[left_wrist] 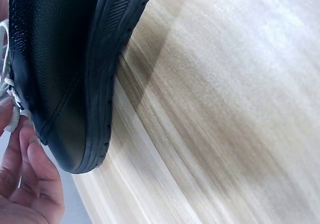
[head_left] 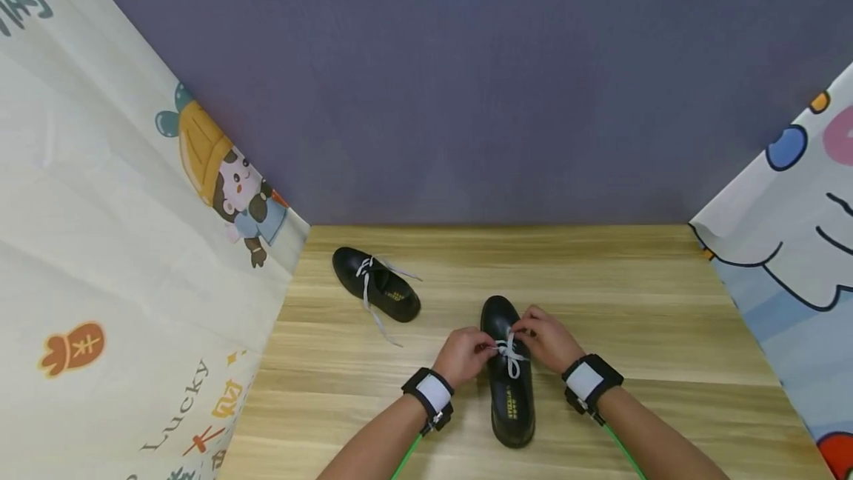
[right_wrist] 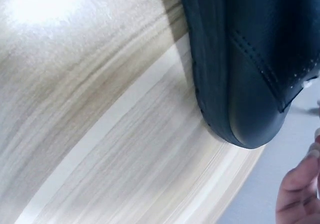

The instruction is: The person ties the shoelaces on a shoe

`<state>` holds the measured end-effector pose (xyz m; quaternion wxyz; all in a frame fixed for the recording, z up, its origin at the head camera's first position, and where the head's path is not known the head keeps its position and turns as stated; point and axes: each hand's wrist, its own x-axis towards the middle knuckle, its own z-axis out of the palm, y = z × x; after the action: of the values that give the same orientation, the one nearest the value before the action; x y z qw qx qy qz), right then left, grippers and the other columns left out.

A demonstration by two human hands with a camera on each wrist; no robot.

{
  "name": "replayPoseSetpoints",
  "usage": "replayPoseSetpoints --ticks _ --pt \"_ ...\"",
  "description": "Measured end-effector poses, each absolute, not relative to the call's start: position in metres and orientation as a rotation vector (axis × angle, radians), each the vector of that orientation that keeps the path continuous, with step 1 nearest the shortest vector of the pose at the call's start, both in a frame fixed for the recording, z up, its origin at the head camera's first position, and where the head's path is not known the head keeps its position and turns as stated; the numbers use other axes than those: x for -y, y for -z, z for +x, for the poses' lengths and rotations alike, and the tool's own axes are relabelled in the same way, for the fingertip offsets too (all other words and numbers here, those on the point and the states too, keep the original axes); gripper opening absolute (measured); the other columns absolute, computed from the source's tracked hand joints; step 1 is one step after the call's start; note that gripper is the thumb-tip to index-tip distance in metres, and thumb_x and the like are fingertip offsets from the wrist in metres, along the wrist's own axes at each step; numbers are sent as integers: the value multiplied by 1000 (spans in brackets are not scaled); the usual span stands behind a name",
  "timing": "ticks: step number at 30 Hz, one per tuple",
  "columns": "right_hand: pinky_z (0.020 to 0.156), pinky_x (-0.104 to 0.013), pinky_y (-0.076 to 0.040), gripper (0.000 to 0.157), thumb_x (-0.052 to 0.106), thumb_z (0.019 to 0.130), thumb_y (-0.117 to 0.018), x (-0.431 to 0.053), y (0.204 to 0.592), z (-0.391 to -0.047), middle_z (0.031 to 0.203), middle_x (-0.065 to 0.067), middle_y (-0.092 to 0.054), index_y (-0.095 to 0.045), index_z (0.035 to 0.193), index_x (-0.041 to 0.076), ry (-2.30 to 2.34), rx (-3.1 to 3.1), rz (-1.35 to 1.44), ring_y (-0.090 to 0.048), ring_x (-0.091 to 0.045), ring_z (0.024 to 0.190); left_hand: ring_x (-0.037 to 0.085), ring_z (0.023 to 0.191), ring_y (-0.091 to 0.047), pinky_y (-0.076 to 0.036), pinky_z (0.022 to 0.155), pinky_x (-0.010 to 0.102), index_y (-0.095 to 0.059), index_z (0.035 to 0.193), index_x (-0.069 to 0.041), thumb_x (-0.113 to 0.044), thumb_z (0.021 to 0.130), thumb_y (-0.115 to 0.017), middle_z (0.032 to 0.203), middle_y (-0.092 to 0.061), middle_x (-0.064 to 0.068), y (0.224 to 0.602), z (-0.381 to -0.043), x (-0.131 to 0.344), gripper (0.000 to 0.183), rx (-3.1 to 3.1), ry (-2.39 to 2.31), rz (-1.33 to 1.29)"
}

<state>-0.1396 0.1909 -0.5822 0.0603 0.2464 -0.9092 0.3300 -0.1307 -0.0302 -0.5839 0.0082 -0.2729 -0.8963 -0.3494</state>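
Observation:
A black leather lace-up shoe lies on a wood-grain surface, toe pointing away from me. Its white shoelace forms a bow over the tongue, with a loop hanging toward the heel. From the left side, my left hand pinches one part of the lace between thumb and fingertips; the left wrist view shows the lace in those fingers. My right hand pinches another part on the right side, near the eyelets. The right wrist view catches only some fingers at its edge, beside the shoe's toe.
A second black shoe lies farther back to the left, its white laces loose and trailing onto the wood-grain surface. A grey-purple backing rises behind. Printed white sheets border both sides.

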Motion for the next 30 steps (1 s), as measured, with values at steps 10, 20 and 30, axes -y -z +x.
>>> replayPoseSetpoints --ticks 10,20,30 --pt "58 -23 -42 18 12 92 -73 -190 576 -110 79 8 -51 -60 101 4 -1202 2784 520 -46 -3 68 -2 68 -52 -40 62 10 -77 86 -13 -14 87 -78 77 -62 -6 587 -128 32 2 2794 1088 -844" --pt "56 -22 -45 37 9 78 -86 -180 585 -75 83 2 -56 -56 99 5 -1253 2758 515 -51 -2 66 -2 69 -51 -40 62 12 -78 87 -16 -15 89 -77 79 -62 -8 589 -122 32 2 2837 1091 -796" --pt "55 -20 -46 39 13 75 -89 -177 588 -74 83 5 -54 -59 99 7 -1236 2680 496 -50 0 66 -2 69 -51 -39 61 10 -77 88 -16 -12 88 -77 79 -63 -7 589 -124 28 4 2769 1095 -797"
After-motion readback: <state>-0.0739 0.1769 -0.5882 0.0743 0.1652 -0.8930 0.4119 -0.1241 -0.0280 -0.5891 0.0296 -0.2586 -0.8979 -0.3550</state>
